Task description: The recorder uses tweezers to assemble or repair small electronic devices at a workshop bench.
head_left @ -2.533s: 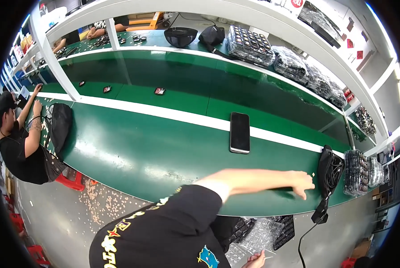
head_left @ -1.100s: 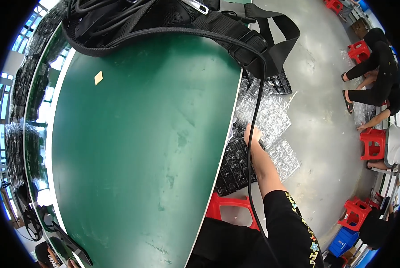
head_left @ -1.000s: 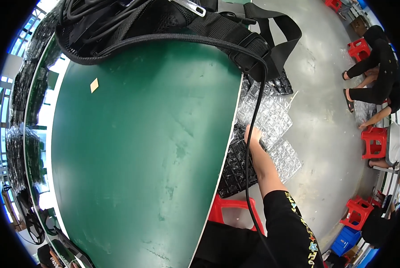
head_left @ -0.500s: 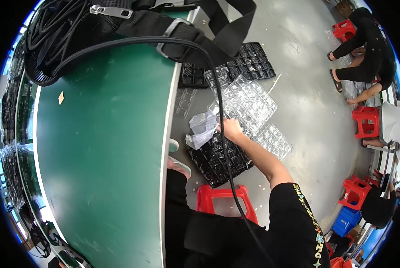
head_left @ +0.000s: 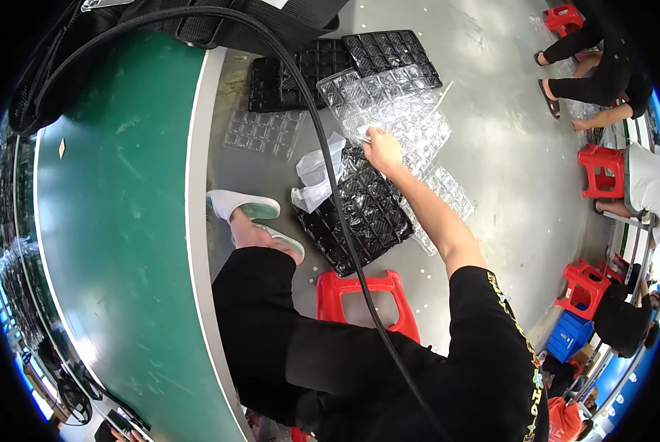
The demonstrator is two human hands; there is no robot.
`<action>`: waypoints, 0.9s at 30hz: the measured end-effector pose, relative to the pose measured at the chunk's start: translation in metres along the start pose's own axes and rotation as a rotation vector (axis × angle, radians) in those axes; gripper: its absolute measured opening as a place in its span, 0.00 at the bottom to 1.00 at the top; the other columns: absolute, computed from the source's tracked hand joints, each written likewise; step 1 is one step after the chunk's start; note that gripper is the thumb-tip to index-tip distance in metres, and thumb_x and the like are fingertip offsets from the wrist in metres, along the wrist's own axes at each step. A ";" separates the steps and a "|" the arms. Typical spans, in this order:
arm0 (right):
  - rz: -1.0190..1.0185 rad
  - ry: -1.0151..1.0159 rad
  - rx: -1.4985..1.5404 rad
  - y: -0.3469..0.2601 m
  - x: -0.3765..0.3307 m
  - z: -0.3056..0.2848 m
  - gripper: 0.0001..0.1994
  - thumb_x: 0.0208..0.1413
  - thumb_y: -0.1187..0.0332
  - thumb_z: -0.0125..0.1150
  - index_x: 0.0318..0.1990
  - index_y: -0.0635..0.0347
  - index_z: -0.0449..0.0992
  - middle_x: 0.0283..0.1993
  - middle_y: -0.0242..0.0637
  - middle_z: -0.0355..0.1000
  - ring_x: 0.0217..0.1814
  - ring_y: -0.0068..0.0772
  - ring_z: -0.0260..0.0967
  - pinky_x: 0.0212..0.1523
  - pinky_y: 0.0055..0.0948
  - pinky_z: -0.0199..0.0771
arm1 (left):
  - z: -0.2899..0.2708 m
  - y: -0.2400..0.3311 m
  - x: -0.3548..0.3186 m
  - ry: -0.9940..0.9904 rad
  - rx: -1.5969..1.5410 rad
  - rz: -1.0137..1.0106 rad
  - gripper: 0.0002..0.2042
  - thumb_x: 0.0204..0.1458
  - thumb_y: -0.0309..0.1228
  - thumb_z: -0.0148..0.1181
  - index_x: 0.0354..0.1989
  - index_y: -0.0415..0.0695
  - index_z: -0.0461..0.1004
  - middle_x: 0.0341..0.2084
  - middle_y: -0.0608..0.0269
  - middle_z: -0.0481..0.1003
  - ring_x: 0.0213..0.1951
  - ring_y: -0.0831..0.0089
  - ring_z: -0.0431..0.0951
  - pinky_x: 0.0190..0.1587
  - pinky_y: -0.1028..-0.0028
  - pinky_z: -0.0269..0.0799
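Observation:
My right arm reaches down to the floor beside the table. My right hand [head_left: 383,151] is closed, its fingertips pinching the near edge of a clear plastic compartment tray [head_left: 380,94]. Other clear trays [head_left: 447,193] lie partly beneath and beside it. Just below the hand rests a glossy black compartment tray [head_left: 366,221]. A crumpled whitish plastic bag [head_left: 315,173] lies over that black tray's left side. My left hand is out of the picture.
A green table [head_left: 124,221] with a pale edge stands at my left. Black trays [head_left: 392,55] and another clear tray [head_left: 263,132] lie farther off. A red stool [head_left: 366,283] is close to me. A black cable [head_left: 330,169] crosses the view. People and red stools [head_left: 602,171] are at right.
My right hand has moved from beside the plastic bag, away from me, to the clear tray's edge. The whole view has shifted, showing more of my legs and feet.

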State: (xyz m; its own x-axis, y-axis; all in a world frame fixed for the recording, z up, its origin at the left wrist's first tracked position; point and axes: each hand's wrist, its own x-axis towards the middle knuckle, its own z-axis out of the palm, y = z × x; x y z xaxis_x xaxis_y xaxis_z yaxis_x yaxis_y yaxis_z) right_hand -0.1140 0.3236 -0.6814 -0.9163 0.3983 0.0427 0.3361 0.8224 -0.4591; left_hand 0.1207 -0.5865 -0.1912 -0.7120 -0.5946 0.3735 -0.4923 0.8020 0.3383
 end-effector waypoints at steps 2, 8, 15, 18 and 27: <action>0.110 -0.230 0.094 -0.008 -0.010 0.021 0.12 0.62 0.61 0.65 0.45 0.60 0.82 0.46 0.56 0.83 0.47 0.68 0.81 0.52 0.61 0.81 | -0.003 -0.003 0.001 0.019 -0.060 -0.033 0.17 0.69 0.39 0.67 0.55 0.37 0.87 0.79 0.46 0.64 0.69 0.45 0.71 0.69 0.47 0.72; 0.569 -0.393 -0.014 0.006 -0.055 0.074 0.22 0.63 0.60 0.66 0.61 0.61 0.74 0.56 0.59 0.81 0.61 0.63 0.81 0.61 0.57 0.82 | 0.002 0.002 -0.004 -0.006 0.180 0.216 0.18 0.71 0.44 0.64 0.50 0.40 0.89 0.78 0.53 0.68 0.70 0.44 0.69 0.74 0.44 0.64; 0.321 -0.142 -0.176 0.013 -0.039 0.083 0.11 0.61 0.69 0.62 0.45 0.65 0.82 0.69 0.57 0.66 0.57 0.58 0.79 0.55 0.52 0.85 | 0.006 0.029 -0.012 0.007 0.275 0.233 0.24 0.72 0.53 0.60 0.44 0.43 0.91 0.75 0.60 0.72 0.71 0.39 0.69 0.77 0.41 0.58; 0.425 -0.175 -0.209 0.017 -0.028 0.085 0.16 0.61 0.63 0.60 0.48 0.67 0.84 0.76 0.60 0.64 0.62 0.64 0.78 0.60 0.56 0.83 | 0.000 0.023 -0.008 0.029 0.266 0.262 0.24 0.71 0.52 0.61 0.44 0.43 0.91 0.74 0.59 0.73 0.71 0.38 0.69 0.77 0.41 0.59; 0.514 -0.419 -0.123 0.026 -0.037 0.081 0.19 0.62 0.64 0.58 0.52 0.71 0.83 0.71 0.55 0.67 0.61 0.63 0.81 0.61 0.56 0.82 | 0.003 0.046 -0.019 0.065 0.290 0.218 0.20 0.70 0.45 0.64 0.56 0.40 0.87 0.76 0.55 0.70 0.71 0.42 0.70 0.77 0.46 0.61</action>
State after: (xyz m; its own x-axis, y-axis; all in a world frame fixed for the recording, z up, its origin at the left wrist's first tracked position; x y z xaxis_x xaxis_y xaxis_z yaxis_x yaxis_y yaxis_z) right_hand -0.0890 0.2972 -0.7672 -0.6322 0.5804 -0.5134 0.7514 0.6209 -0.2232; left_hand 0.1098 -0.5385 -0.1854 -0.7873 -0.4031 0.4666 -0.4607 0.8875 -0.0107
